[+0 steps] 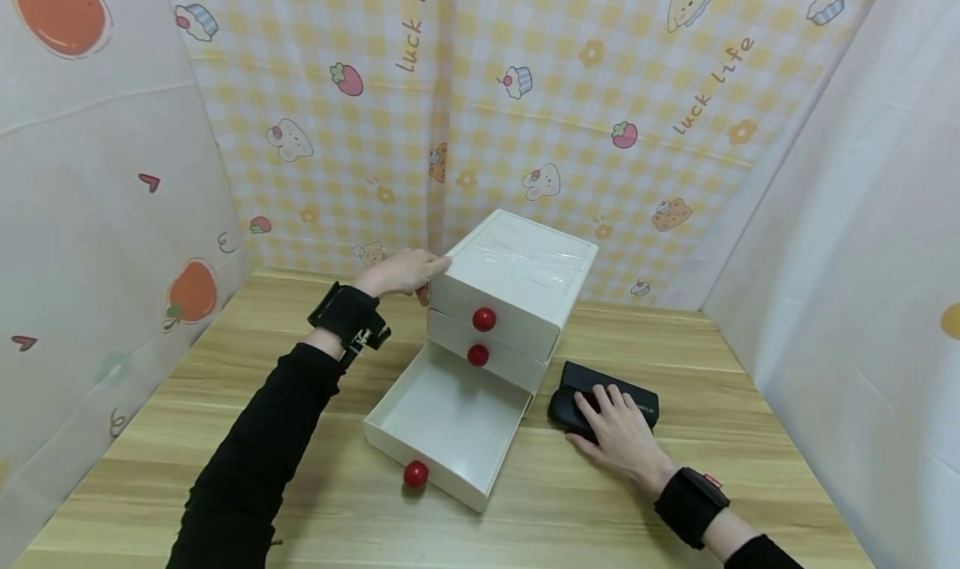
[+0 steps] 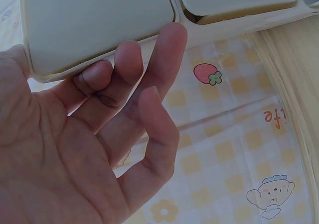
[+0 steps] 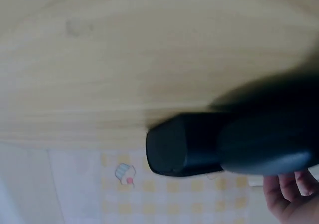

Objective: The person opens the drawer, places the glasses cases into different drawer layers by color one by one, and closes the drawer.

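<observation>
A white drawer cabinet with red ball knobs stands on the table, its bottom drawer pulled out with nothing inside. At its upper left edge my left hand holds on, several fingertips against the rim in the left wrist view. My right hand lies over a rounded black case, thumb at the near side and fingers across the top. Right behind that case sits a boxy black case with pale lettering, partly hidden by the fingers. From the right wrist, the rounded case overlaps the boxy one.
Two more drawers, a middle one and a top one, are closed above the open drawer. Printed curtains surround the wooden table at the back and both sides. The pulled-out drawer juts toward the front.
</observation>
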Demonstrator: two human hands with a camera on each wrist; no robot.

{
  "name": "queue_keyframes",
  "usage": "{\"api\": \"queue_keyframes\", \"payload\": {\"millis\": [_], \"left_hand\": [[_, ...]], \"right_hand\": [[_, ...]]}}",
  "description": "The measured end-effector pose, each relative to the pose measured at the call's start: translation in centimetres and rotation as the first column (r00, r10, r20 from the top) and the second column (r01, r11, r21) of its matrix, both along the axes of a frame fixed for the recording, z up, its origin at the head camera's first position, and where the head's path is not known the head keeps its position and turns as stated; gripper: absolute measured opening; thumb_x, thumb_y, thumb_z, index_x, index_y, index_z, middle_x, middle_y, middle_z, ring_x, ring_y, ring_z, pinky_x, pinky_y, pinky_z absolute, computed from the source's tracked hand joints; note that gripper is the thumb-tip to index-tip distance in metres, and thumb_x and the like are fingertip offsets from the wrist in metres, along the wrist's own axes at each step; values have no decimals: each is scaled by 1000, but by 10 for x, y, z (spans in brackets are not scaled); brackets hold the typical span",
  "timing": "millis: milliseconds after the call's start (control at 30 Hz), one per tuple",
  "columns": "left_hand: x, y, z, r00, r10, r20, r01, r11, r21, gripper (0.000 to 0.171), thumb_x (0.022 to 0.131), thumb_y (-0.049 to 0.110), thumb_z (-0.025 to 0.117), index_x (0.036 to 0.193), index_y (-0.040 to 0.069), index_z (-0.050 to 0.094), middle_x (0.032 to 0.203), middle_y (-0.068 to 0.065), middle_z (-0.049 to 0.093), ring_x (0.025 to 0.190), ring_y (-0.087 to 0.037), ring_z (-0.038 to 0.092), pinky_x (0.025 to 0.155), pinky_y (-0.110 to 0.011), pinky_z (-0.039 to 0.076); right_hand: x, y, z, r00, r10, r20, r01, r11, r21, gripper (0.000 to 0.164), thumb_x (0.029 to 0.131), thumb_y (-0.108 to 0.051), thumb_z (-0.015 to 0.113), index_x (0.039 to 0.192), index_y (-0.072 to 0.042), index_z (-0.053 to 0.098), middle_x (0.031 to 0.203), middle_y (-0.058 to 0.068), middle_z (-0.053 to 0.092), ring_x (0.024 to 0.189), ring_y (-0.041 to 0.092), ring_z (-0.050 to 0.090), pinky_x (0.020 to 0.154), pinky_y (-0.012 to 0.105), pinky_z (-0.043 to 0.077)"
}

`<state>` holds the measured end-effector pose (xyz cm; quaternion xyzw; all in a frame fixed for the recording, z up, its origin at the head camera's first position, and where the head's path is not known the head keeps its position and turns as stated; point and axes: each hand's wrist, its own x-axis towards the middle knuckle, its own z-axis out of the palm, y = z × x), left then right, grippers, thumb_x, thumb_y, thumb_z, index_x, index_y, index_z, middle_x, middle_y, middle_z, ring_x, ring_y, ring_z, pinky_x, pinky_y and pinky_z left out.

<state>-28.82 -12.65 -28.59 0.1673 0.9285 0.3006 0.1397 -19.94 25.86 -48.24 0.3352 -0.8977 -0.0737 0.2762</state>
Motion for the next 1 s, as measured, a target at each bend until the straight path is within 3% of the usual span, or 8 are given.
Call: {"api": "queue_keyframes", "payload": {"millis": [233, 567, 833, 1000], "left_hand": [[1, 1, -1, 1000, -1, 1, 1, 1000, 0, 51, 99, 40, 26, 128, 6, 51, 79, -11, 61, 59, -14, 51, 55, -23, 35], [-1, 0, -2, 1000, 2, -2, -2, 1000, 19, 51, 99, 40, 27, 128, 7, 52, 79, -11, 63, 55, -13, 47, 52, -22, 33], [-2, 0, -1, 1000, 2, -1, -2, 1000, 16, 52, 99, 40, 26, 131, 6, 49, 78, -12, 63, 55, -15, 46, 51, -23, 33], [-1, 0, -1, 1000, -5, 2, 5, 1000, 25, 52, 99, 40, 26, 131, 5, 49, 79, -12, 61, 53, -14, 45, 51, -23, 32]], "right_hand": [[0, 1, -7, 999, 35, -24, -36, 999, -21, 64, 79, -60, 53, 120, -10, 58, 95, 18, 54, 81, 32, 51, 68, 42, 46], [3, 1, -6, 1000, 20, 23, -20, 1000, 9, 64, 83, -61, 48, 126, -14, 54, 100, 16, 57, 81, 31, 58, 67, 41, 49], [11, -4, 12, 993, 113, -39, -114, 993, -27, 64, 89, -61, 34, 123, -11, 55, 97, 16, 57, 79, 29, 56, 64, 38, 47], [20, -15, 32, 977, 195, -86, -198, 980, -31, 62, 90, -58, 37, 122, -9, 56, 97, 16, 56, 80, 27, 54, 63, 36, 46]]}}
